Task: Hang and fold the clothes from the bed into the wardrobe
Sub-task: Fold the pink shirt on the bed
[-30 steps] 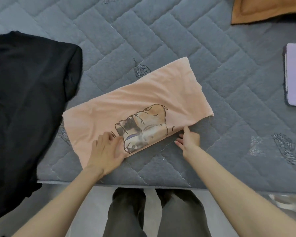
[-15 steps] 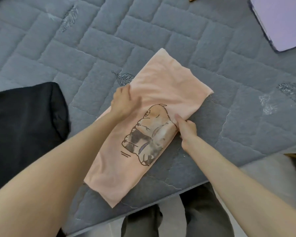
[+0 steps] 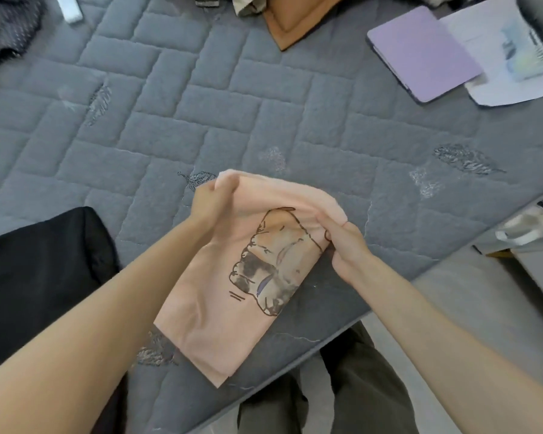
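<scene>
A peach T-shirt point(image 3: 213, 324) with a cartoon animal print lies folded into a long strip on a grey quilted bed point(image 3: 264, 104), its near end close to the bed's edge. At the shirt's far end, the left hand point(image 3: 212, 202) has a closed grip on the left corner. The right hand point(image 3: 347, 245) has a closed grip on the right corner, beside the print. Between them the far end is raised off the bed and curls towards the person.

The step appears to be folding the strip in half. It should go best if both corners travel level and land square on the near end, side edges matched, and the crease is then pressed flat.

Half a second earlier the whole shirt lay flat. The left hand rested partway along its left edge and the right hand touched its right edge.

Left of the shirt lies a black garment point(image 3: 38, 277). Well beyond the shirt to the right are a purple pad point(image 3: 420, 51) and some papers point(image 3: 508, 67), and straight beyond it an orange-brown cushion corner point(image 3: 292, 23).
</scene>
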